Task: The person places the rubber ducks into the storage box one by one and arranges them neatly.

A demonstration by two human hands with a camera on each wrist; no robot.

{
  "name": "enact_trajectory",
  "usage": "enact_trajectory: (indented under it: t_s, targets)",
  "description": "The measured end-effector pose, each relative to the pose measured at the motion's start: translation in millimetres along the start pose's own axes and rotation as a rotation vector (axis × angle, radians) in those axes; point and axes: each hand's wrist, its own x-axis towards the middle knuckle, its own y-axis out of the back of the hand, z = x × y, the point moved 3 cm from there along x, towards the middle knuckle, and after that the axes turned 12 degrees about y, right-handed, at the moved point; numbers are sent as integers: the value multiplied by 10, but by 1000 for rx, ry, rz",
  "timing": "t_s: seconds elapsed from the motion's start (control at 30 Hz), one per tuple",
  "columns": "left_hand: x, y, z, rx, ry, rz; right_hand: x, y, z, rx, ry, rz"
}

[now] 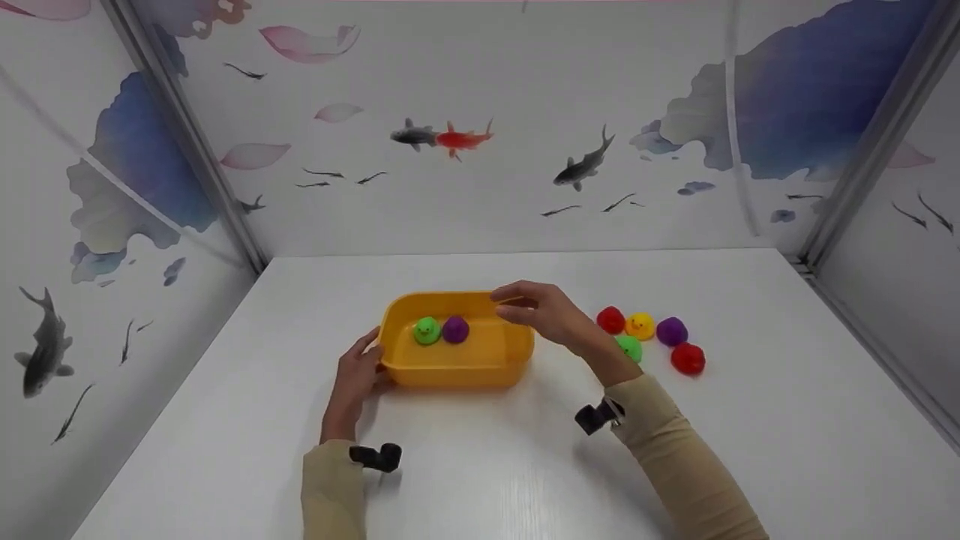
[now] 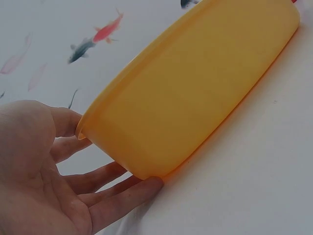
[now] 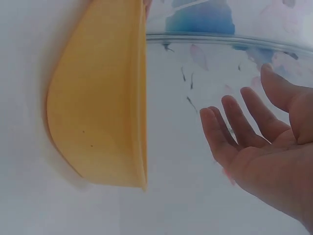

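Note:
In the head view my left hand (image 1: 358, 371) holds the left end of a yellow plastic tub (image 1: 450, 377). Its thumb is at the rim and its other fingers are spread around the end wall, as the left wrist view shows, with the little finger by the bottom corner. Inside the tub sit a green toy duck (image 1: 427, 330) and a purple toy duck (image 1: 455, 329). Above the tub's right end hovers my right hand (image 1: 551, 315), nothing in its grasp. Its fingers are loosely bent and parted from the thumb in the right wrist view.
Right of the right hand, a group of toy ducks lies on the white table (image 1: 480, 465): red (image 1: 611, 320), yellow (image 1: 640, 326), purple (image 1: 672, 331), another red (image 1: 688, 359), and green (image 1: 628, 348), partly behind the forearm. Printed panels (image 1: 480, 202) enclose the table's back and sides.

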Motion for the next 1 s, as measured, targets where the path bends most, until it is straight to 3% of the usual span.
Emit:
enact_trajectory:
  t_s: [0.17,0.4,1.0]
  targets:
    - [-4,-12,-9,-13,-8,-10,-162,149,-28,7,68,49]
    - [-7,-14,-25,7,-5,-3,-285,375,75,-21,27,186]
    - [-37,-1,-4,14,0,3,-802,1237,160,-137,-56,366]
